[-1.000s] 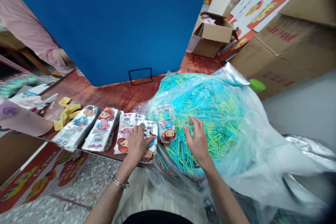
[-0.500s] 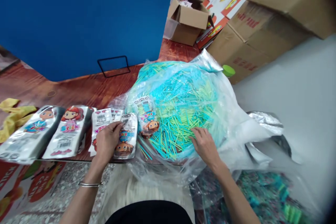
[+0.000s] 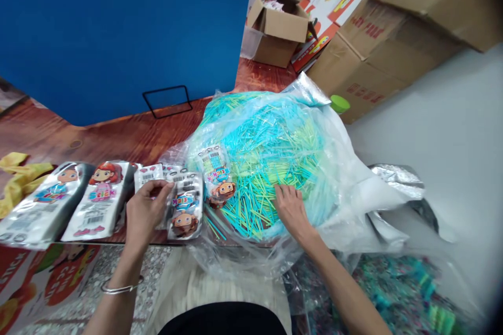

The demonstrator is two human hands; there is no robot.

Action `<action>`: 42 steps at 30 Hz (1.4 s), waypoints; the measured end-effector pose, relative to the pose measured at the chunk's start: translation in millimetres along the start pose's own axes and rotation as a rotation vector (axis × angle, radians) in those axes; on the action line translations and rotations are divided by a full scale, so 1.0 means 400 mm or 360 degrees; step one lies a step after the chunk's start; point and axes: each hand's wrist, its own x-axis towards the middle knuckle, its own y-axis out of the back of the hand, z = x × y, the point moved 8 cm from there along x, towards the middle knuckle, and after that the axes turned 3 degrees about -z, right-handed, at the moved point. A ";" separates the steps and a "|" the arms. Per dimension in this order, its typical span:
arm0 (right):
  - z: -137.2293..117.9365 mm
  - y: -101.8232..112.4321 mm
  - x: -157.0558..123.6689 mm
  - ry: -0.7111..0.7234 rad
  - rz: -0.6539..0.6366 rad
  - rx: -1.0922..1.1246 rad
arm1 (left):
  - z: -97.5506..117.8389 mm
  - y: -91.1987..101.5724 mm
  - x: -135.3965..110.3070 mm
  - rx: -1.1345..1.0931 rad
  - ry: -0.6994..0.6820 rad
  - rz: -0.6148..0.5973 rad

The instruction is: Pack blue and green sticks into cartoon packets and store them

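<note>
A big heap of thin sticks (image 3: 251,214)

They lie by the front edge of the table (image 3: 121,138). They look light, stiff and easy to snap, so a small bunch is best pinched near the middle. The right hand (image 3: 291,213) has bent fingers on them; I can't tell if they grip any. The left hand (image 3: 144,214) curls over flat packs (image 3: 185,222), which look slippery; its grip is unclear. Loose clear plastic (image 3: 251,259) could get in the way. Left, toward the yellow cloth (image 3: 24,180), stand two stacks (image 3: 94,209).
</note>
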 end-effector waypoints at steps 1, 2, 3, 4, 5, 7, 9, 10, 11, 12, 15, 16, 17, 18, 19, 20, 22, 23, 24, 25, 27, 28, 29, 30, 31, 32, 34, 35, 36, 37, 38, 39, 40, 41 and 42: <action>-0.004 -0.003 0.001 0.0014 -0.0017 -0.0001 | 0.001 0.008 0.001 -0.0196 0.0043 -0.0023; -0.009 -0.006 0.002 0.0038 -0.0035 -0.0007 | 0.005 0.016 0.000 -0.0402 0.0074 -0.0038; -0.014 -0.008 0.003 0.0064 -0.0049 -0.0015 | 0.011 0.026 -0.002 -0.0591 0.0109 -0.0030; -0.019 -0.009 0.006 0.0082 -0.0055 -0.0023 | 0.016 0.037 -0.006 -0.0741 0.0151 0.0003; -0.023 -0.009 0.009 0.0090 -0.0056 -0.0028 | 0.020 0.047 -0.012 -0.0847 0.0199 0.0042; -0.027 -0.008 0.018 0.0089 -0.0048 -0.0019 | 0.030 0.056 -0.027 -0.0947 0.0285 0.0076; -0.027 -0.004 0.029 0.0082 -0.0034 -0.0001 | 0.044 0.041 -0.043 -0.0986 0.0335 -0.0009; -0.025 -0.001 0.033 0.0082 -0.0027 -0.0003 | 0.052 0.027 -0.051 -0.0998 0.0347 -0.0081; -0.023 0.002 0.037 0.0085 -0.0020 -0.0015 | 0.060 0.011 -0.060 -0.1006 0.0349 -0.0154; -0.020 0.006 0.039 0.0091 -0.0013 -0.0031 | 0.070 -0.007 -0.070 -0.1003 0.0338 -0.0227; -0.002 0.019 0.040 0.0092 -0.0004 -0.0034 | 0.112 -0.074 -0.102 -0.0954 0.0229 -0.0490; 0.006 0.022 0.040 0.0088 -0.0009 -0.0017 | 0.129 -0.101 -0.115 -0.0927 0.0174 -0.0598; 0.014 0.025 0.039 0.0082 -0.0018 0.0006 | 0.147 -0.128 -0.129 -0.0901 0.0119 -0.0708; 0.023 0.027 0.038 0.0078 -0.0029 0.0042 | 0.164 -0.155 -0.142 -0.0882 0.0066 -0.0816; 0.032 0.030 0.037 0.0070 -0.0030 0.0102 | 0.181 -0.181 -0.155 -0.0874 0.0014 -0.0911; 0.044 0.035 0.037 0.0044 -0.0011 0.0219 | 0.193 -0.206 -0.167 -0.0864 -0.0019 -0.0995; 0.070 0.048 0.036 -0.0046 0.0064 0.0535 | 0.214 -0.249 -0.184 -0.0829 -0.0076 -0.1118; 0.082 0.054 0.035 -0.0104 0.0107 0.0702 | 0.221 -0.265 -0.189 -0.0803 -0.0105 -0.1153; 0.092 0.060 0.033 -0.0173 0.0149 0.0878 | 0.229 -0.279 -0.191 -0.0781 -0.0141 -0.1178; 0.098 0.064 0.030 -0.0247 0.0185 0.1061 | 0.237 -0.290 -0.193 -0.0767 -0.0177 -0.1194; 0.093 0.064 0.021 -0.0383 0.0235 0.1452 | 0.252 -0.305 -0.193 -0.0779 -0.0233 -0.1221; 0.083 0.059 0.015 -0.0456 0.0265 0.1669 | 0.260 -0.310 -0.192 -0.0801 -0.0246 -0.1238; 0.066 0.052 0.008 -0.0505 0.0280 0.1845 | 0.267 -0.314 -0.191 -0.0820 -0.0256 -0.1258; 0.045 0.044 0.001 -0.0544 0.0293 0.1956 | 0.276 -0.317 -0.190 -0.0825 -0.0272 -0.1272; 0.021 0.033 -0.007 -0.0571 0.0294 0.2011 | 0.285 -0.317 -0.188 -0.0814 -0.0304 -0.1271; -0.004 0.019 -0.016 -0.0576 0.0278 0.2017 | 0.296 -0.314 -0.186 -0.0794 -0.0360 -0.1251; -0.049 -0.012 -0.038 -0.0541 0.0257 0.1978 | 0.325 -0.303 -0.184 -0.0748 -0.0540 -0.1177; -0.068 -0.027 -0.050 -0.0495 0.0250 0.1934 | 0.341 -0.298 -0.188 -0.0739 -0.0647 -0.1145; -0.078 -0.040 -0.065 -0.0472 0.0285 0.1862 | 0.356 -0.295 -0.195 -0.0740 -0.0755 -0.1140; -0.084 -0.051 -0.080 -0.0451 0.0323 0.1783 | 0.370 -0.295 -0.206 -0.0748 -0.0854 -0.1165; -0.091 -0.061 -0.093 -0.0412 0.0344 0.1714 | 0.382 -0.298 -0.221 -0.0753 -0.0945 -0.1222; -0.096 -0.070 -0.105 -0.0370 0.0357 0.1648 | 0.392 -0.304 -0.239 -0.0749 -0.1028 -0.1303; -0.103 -0.077 -0.114 -0.0320 0.0354 0.1594 | 0.400 -0.310 -0.259 -0.0736 -0.1105 -0.1396; -0.111 -0.082 -0.120 -0.0273 0.0343 0.1549 | 0.405 -0.316 -0.278 -0.0714 -0.1170 -0.1492; -0.117 -0.086 -0.124 -0.0241 0.0332 0.1517 | 0.408 -0.322 -0.295 -0.0689 -0.1225 -0.1575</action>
